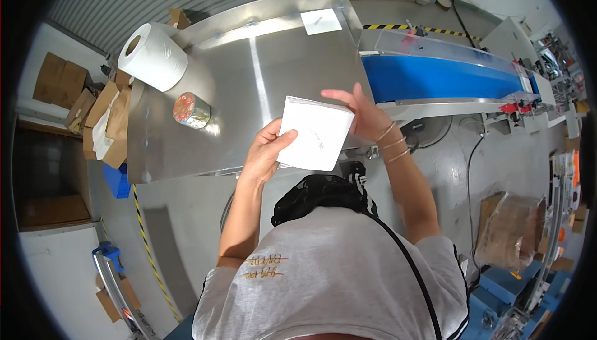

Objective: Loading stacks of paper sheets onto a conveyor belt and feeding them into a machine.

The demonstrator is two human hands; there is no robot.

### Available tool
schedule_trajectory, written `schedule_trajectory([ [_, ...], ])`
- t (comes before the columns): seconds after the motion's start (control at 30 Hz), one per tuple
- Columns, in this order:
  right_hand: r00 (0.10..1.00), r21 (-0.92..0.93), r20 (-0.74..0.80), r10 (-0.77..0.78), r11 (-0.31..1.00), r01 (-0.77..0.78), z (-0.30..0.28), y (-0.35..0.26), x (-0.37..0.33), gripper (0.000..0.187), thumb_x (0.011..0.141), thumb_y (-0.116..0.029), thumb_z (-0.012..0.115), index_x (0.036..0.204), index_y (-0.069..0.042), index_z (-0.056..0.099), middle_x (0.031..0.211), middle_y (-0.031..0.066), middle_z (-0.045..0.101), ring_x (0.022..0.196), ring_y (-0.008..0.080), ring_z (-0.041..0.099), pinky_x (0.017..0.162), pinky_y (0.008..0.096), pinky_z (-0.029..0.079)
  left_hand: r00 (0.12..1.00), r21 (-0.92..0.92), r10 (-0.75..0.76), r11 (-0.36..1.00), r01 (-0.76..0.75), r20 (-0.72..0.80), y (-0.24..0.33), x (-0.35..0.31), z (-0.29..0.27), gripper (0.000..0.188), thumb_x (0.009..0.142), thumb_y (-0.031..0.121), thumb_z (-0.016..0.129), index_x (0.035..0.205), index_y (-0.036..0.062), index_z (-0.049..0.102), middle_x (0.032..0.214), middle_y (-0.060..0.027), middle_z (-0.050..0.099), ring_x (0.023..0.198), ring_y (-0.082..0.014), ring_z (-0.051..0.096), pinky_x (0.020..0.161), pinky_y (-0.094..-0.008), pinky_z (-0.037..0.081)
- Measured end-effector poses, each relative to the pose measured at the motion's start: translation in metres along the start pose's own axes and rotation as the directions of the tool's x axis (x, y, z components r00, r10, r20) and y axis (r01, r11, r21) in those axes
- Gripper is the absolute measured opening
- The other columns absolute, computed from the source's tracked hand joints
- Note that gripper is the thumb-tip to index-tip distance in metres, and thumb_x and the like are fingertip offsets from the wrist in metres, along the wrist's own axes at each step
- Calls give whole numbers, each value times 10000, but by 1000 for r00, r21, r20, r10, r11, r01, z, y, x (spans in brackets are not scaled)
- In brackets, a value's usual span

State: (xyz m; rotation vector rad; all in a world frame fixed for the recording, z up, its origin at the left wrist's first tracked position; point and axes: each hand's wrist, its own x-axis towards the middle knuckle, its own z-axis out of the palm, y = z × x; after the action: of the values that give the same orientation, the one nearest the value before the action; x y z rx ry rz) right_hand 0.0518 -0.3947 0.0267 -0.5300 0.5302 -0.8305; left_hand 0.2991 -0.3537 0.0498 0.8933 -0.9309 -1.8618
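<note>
A flat white square box (pixel 316 136) with a small dark print on its face is held up in front of me, over the near edge of the metal table (pixel 230 85). My left hand (pixel 266 151) grips its left side, thumb on the front face and fingers behind. Close by its upper right corner, my right hand (pixel 367 115) has its fingers stretched and apart. Some of that hand is hidden behind the box's edge, and I cannot tell whether it touches the box.
A big white roll (pixel 155 57) and a round patterned tin (pixel 191 110) stand on the table's left. A white sheet (pixel 321 21) lies at its far right. The blue conveyor belt (pixel 441 79) adjoins on the right. Cardboard boxes (pixel 115 132) stand left; a plastic-wrapped carton (pixel 511 231) is right.
</note>
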Motion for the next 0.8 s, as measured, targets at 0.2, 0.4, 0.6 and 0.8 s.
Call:
schedule_trajectory([
  [0.2,962,-246,-207,-179,961,126,0,-9,-24,301,971,-186,472,1205,-10,540,1130,82,604,1043,149,579,878,297,480,995,-125,61,990,-71,-83,-13,34,40,237,898,120,607,1114,24,589,1028,-55,660,929,-118,621,817,-276,500],
  [0.4,891,-757,-298,-342,654,-2,-39,-64,-56,278,971,-200,481,1147,-8,577,956,14,605,828,59,548,720,197,453,988,38,99,995,-95,-122,-29,84,93,208,894,76,613,1086,13,565,981,-65,674,887,-93,614,795,-235,484],
  [0.6,843,-460,-397,-364,873,160,-62,-99,-94,293,947,-198,530,1157,4,570,905,2,619,815,62,543,745,203,446,975,127,162,982,-143,-155,-40,116,153,239,870,49,641,1089,1,559,974,-84,686,860,-97,623,791,-234,484],
  [0.8,888,-604,-253,-383,780,164,-85,-114,-112,276,930,-145,555,1154,15,570,1013,36,644,905,83,563,812,227,451,956,174,213,968,-180,-200,-43,119,181,212,887,91,634,1069,-1,576,923,-80,692,828,-91,619,777,-227,474],
])
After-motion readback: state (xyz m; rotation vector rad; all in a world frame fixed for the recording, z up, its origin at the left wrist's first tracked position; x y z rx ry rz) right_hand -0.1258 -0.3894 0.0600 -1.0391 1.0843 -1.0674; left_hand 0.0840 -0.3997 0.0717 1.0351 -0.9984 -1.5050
